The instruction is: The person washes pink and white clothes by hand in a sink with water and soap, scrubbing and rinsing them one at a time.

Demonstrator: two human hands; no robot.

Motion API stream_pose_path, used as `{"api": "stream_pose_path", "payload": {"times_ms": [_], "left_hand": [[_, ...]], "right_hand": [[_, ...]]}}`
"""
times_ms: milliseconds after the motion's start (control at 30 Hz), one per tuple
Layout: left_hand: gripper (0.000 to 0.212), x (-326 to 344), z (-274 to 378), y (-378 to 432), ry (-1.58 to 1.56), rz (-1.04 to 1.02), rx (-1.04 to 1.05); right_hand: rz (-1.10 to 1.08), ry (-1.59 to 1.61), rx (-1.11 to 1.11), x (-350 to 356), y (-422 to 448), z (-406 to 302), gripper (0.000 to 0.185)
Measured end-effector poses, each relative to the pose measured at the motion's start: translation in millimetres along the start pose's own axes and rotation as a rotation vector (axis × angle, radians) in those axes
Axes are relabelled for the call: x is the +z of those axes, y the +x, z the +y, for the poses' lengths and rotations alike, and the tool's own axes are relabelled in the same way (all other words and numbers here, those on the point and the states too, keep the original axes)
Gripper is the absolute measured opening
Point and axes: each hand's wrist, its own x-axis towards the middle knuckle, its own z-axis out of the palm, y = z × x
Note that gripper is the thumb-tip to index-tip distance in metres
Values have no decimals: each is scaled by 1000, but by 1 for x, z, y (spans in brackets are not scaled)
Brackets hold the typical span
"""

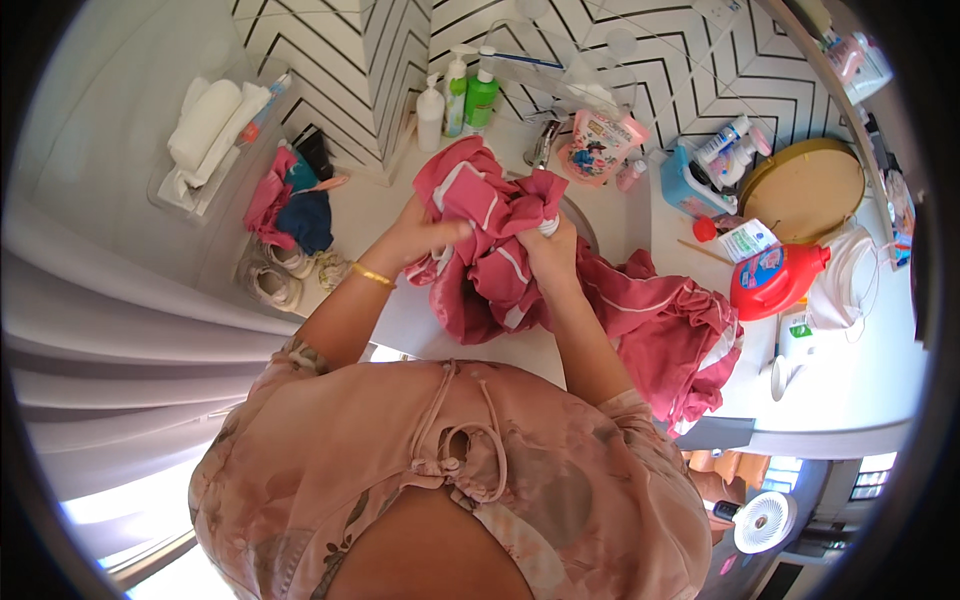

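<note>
A bunched pink garment (499,270) with white piping is held up over the washbasin (583,217) by both hands. My left hand (426,232), with a gold bracelet at the wrist, grips its left side, thumb across the front. My right hand (553,251) is closed around a gathered fold on the right. More pink cloth (667,337) with white trim lies across the counter to the right; whether it is one piece with the held garment, I cannot tell. Behind the cloth stands a chrome faucet (543,144). The bunched fabric hides most of the basin.
Pump bottles (430,116) and a pink pouch (600,146) stand along the tiled wall. At right are a red detergent jug (776,281), a blue basket (686,184) and a round tan board (802,191). Small shoes (274,281) and folded cloths (304,221) sit at left.
</note>
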Motion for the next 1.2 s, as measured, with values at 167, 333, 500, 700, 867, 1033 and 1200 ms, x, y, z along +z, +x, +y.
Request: {"api": "stream_pose_path", "payload": {"times_ms": [167,333,500,700,867,1033,1200], "left_hand": [[79,14,33,-2,550,-334,-381],[68,34,5,-16,400,-226,-210],[53,43,-13,7,179,-2,-82],[43,65,-18,46,-123,233,-11],[37,55,9,69,-314,430,68],[36,65,46,86,-511,506,128],[31,28,79,93,-485,588,334]], "right_hand": [[73,126,-143,-1,2,-59,26],[1,6,-297,42,4,-81,38],[53,-551,-515,52,2,-119,60],[-37,-558,-581,29,-2,-159,76],[182,-679,-528,-75,-48,-172,77],[1054,-1530,384,-307,-155,-86,94],[1032,-901,583,-339,-165,-29,104]]}}
